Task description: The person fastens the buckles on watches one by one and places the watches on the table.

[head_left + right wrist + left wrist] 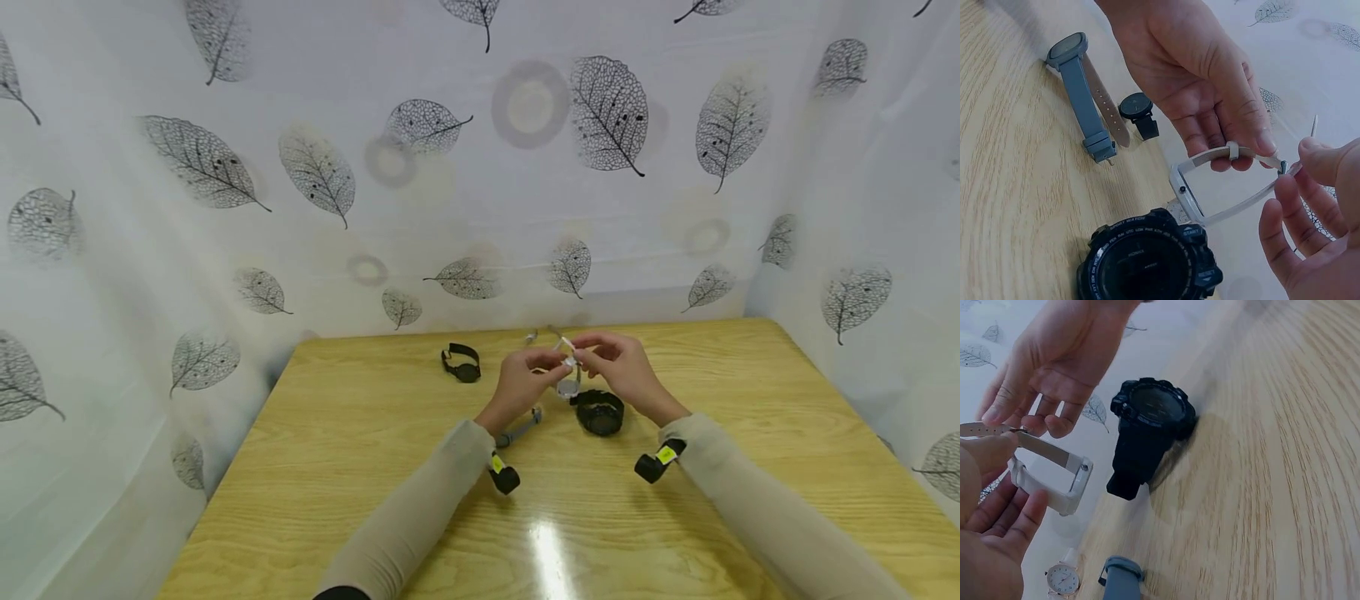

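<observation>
A white-strapped watch (pixel 1054 499) with a squarish case is held up between both hands, its strap forming a loop. My left hand (pixel 521 383) pinches one half of the strap near the buckle, thumb on top, as the right wrist view shows. Opposite it, my right hand (pixel 622 371) pinches the other half where the two ends meet. The strap's free tip sticks out past the fingers. Close below the hands lies a chunky black sports watch (pixel 600 419). A blue-grey watch (pixel 1079 94) rests on the table by the left wrist.
Further left on the wooden table (pixel 360 467) sits a slim black watch (pixel 467 372). Near the back edge is a small watch with a round white dial (pixel 1063 579). A leaf-patterned curtain (pixel 525 192) hangs behind the table and along both sides.
</observation>
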`<action>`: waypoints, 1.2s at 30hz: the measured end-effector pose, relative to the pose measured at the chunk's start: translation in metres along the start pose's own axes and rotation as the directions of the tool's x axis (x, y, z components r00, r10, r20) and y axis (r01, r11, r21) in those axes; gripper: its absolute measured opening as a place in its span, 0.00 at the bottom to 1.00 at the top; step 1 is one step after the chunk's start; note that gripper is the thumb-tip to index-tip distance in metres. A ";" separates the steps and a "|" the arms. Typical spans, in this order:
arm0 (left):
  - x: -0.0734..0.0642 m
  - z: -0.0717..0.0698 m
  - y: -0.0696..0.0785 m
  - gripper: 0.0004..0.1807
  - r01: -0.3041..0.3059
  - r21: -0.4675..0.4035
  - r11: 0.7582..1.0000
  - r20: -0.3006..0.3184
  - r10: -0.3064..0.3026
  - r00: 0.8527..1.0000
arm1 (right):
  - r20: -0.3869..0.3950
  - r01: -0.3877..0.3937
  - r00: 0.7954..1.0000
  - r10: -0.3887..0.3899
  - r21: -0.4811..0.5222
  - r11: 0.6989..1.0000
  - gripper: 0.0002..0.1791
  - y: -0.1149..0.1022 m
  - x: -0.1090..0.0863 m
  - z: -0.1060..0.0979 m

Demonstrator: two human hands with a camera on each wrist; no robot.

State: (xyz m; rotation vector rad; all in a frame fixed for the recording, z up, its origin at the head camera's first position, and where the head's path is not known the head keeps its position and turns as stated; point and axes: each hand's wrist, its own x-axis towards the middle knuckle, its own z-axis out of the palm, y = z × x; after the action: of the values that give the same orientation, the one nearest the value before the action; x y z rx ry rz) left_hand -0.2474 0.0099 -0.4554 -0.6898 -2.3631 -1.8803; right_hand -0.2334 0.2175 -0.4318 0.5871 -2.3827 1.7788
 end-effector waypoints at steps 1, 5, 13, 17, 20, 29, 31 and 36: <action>0.000 0.000 0.000 0.11 0.009 -0.011 1.000 -0.006 -0.009 1.000 | 0.000 0.000 1.000 0.000 0.007 1.000 0.15 0.000 0.000 0.000; 0.001 0.001 0.001 0.10 0.039 -0.046 0.998 -0.016 -0.040 0.999 | -0.005 0.001 1.000 -0.001 0.039 0.999 0.14 0.001 0.000 0.000; 0.001 0.004 0.002 0.09 0.039 -0.098 0.994 -0.017 -0.041 0.999 | -0.025 -0.009 1.000 0.011 0.058 0.998 0.14 -0.001 -0.001 0.000; 0.001 0.004 0.000 0.09 0.049 -0.096 0.994 -0.015 -0.050 0.999 | -0.027 -0.013 1.000 0.015 0.066 0.998 0.15 -0.001 -0.001 0.001; 0.001 0.001 -0.003 0.09 0.053 -0.078 0.996 0.001 -0.053 0.999 | -0.034 -0.010 0.999 0.013 0.076 0.997 0.15 -0.002 -0.001 0.000; -0.001 -0.010 -0.004 0.07 0.051 -0.055 0.997 0.070 -0.047 0.996 | 0.028 0.026 0.999 -0.025 -0.025 0.999 0.12 -0.006 0.000 -0.003; -0.001 -0.012 -0.001 0.07 0.056 -0.048 0.997 0.079 -0.052 0.996 | 0.046 0.038 0.998 -0.036 -0.033 0.999 0.11 -0.007 0.000 -0.003; -0.003 -0.014 0.004 0.07 0.061 -0.028 0.998 0.093 -0.058 0.994 | 0.096 0.078 0.993 -0.073 -0.053 0.995 0.05 -0.006 0.001 -0.003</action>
State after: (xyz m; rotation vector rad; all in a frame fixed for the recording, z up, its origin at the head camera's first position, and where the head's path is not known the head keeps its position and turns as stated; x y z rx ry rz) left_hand -0.2470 -0.0029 -0.4490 -0.7326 -2.4410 -1.9539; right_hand -0.2322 0.2185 -0.4250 0.7599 -2.4277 1.6823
